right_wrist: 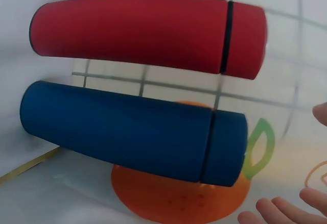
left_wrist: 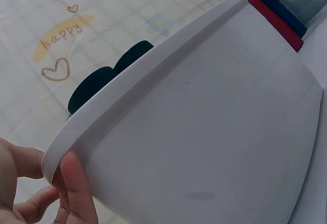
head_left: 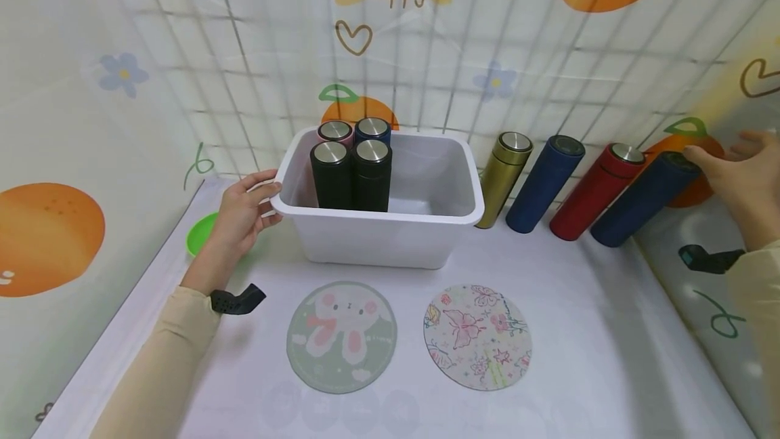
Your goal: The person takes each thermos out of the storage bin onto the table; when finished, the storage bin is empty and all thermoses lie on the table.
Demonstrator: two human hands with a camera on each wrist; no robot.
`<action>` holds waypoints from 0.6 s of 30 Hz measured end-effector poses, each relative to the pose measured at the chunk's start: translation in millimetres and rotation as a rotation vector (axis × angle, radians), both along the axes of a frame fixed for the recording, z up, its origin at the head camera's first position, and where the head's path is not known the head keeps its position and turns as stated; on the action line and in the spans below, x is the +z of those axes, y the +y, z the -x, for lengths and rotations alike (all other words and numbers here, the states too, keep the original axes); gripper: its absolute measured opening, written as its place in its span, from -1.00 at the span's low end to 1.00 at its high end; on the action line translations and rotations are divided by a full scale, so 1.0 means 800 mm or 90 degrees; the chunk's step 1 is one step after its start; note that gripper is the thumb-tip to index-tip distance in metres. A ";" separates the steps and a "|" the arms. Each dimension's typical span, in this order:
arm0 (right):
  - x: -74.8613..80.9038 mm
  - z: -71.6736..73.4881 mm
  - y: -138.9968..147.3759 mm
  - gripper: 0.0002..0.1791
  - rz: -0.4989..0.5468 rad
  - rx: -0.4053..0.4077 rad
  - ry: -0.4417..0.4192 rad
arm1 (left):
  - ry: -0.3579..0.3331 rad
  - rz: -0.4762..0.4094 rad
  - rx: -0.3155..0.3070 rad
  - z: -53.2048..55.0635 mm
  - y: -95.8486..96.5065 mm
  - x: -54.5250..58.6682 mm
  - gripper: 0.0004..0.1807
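The likeliest trouble lies at the far-right blue bottle [head_left: 640, 202], which stands at the end of the row on the desk [head_left: 567, 371], next to the red bottle [head_left: 597, 192]. The right hand [head_left: 746, 171] is beside its cap with fingers spread apart, holding nothing; the right wrist view shows a gap between fingertips and bottle. A careless bump high on so tall and narrow a bottle could knock it into the red one, and that in turn could topple the other blue bottle [head_left: 545, 185] and the gold bottle [head_left: 502, 181]. A grip on the cap alone might slip or loosen it, since the weight probably hangs lower. The left hand [head_left: 246, 212] pinches the left end of the white tub's rim [head_left: 378, 214], fingers curled around its edge. Four bottles [head_left: 332, 181] stand inside, bunched in the left half, so a hard press on that overhanging end could tip the tub, while a jolt could send them falling into the bare right half. Sliding the tub rightward would risk striking the gold bottle, just beside its right end.
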State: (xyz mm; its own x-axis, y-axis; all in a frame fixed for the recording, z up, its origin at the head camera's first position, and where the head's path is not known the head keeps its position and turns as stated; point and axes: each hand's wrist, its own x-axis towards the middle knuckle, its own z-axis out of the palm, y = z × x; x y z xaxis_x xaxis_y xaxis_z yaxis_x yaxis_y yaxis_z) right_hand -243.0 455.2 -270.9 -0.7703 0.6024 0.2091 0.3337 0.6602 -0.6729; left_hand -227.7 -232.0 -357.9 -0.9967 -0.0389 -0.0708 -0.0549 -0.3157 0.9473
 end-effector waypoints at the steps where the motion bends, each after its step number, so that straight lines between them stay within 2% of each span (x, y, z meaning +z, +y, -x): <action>1: 0.001 -0.001 -0.001 -0.02 -0.002 0.001 0.002 | -0.001 0.002 0.001 0.000 0.000 0.000 -0.63; 11: 0.014 -0.022 -0.029 -0.09 0.007 0.037 0.058 | -0.001 0.008 0.000 0.000 0.002 0.004 -0.63; 18: 0.024 -0.032 -0.056 -0.13 -0.019 0.082 0.080 | -0.004 0.014 0.001 -0.002 0.002 0.005 -0.63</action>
